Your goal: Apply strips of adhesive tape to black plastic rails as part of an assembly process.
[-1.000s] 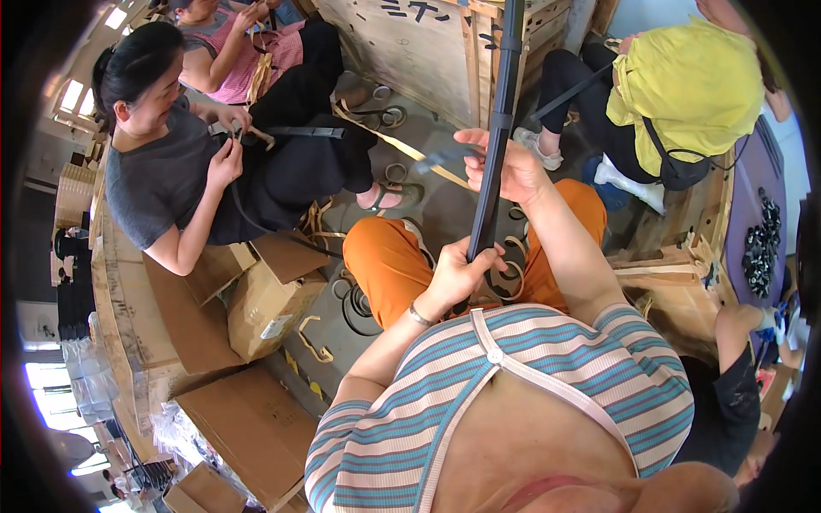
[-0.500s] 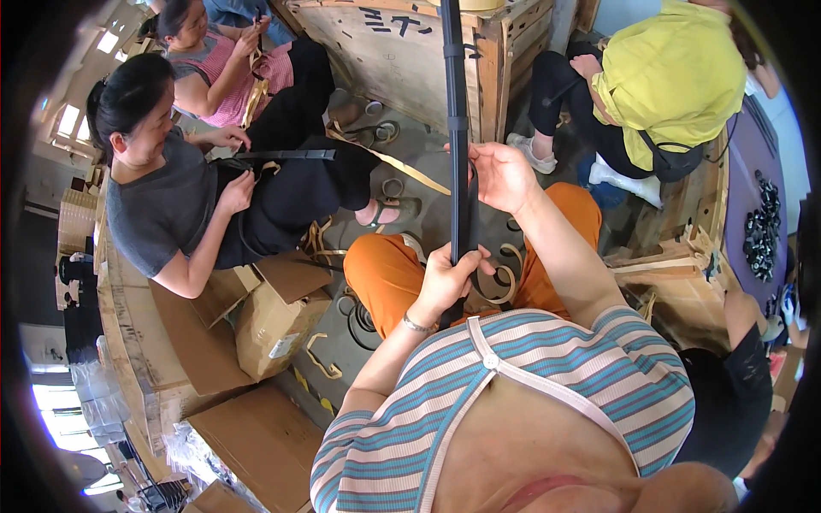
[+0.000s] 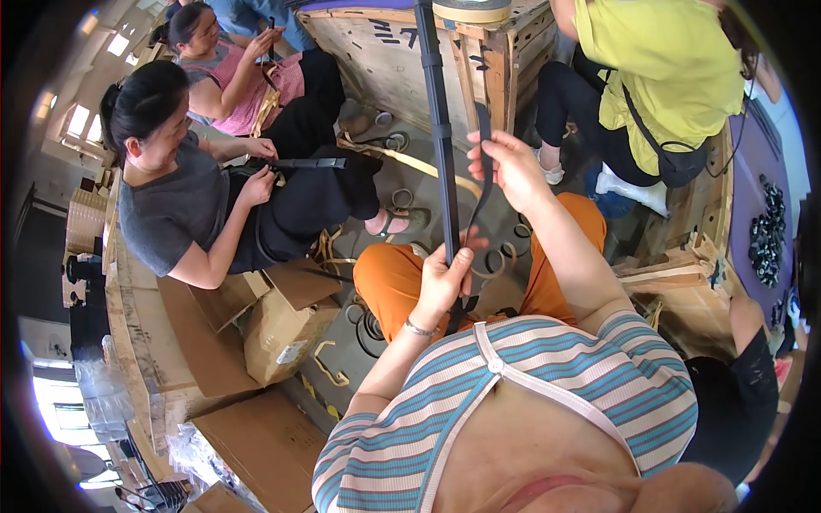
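Observation:
A long, stiff black bar with bands around it rises from my lap toward the top of the view, leaning slightly left. My left hand is closed around its lower part. To the right of the bar, my right hand pinches a narrow, flexible black strip between thumb and fingers. The strip's free end sticks up above those fingers, while its lower part curves down toward my left hand. Whether it is joined to the bar there is hidden.
A wooden crate stands ahead with a tape roll on top. Co-workers sit at left; a person in a yellow top is at right. Cardboard boxes lie at left. Rings and tan strips litter the floor. Black parts lie on a purple surface.
My right hand has drawn the black strip away from the bar, so a gap shows between them. The bar's top has shifted left. The person in yellow has risen somewhat.

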Demonstrator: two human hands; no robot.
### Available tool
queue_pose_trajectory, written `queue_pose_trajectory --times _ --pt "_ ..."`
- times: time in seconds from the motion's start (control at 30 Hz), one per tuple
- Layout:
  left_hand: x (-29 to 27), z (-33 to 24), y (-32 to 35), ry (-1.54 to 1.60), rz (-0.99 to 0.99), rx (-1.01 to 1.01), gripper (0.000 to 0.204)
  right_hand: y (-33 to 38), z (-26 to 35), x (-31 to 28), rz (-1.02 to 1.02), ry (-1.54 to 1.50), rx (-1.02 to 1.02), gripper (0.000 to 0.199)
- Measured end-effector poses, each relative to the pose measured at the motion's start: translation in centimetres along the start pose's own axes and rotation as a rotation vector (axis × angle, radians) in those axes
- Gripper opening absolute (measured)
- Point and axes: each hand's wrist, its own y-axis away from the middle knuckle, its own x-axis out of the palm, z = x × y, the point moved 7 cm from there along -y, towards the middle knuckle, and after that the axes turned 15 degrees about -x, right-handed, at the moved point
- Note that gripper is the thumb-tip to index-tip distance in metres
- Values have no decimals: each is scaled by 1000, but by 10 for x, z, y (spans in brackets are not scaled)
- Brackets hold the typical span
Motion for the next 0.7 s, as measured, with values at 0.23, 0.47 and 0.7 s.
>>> queue_pose_trajectory --times 0.23,0.47,0.7 --pt "-45 -28 19 -43 -275 187 35 -15 27 19 244 -54 -139 25" --pt "-49 -44 29 -33 -144 213 40 4 58 42 326 55 -228 33" --pt "-43 -74 38 149 5 277 33 9 69 78 635 302 -260 28"
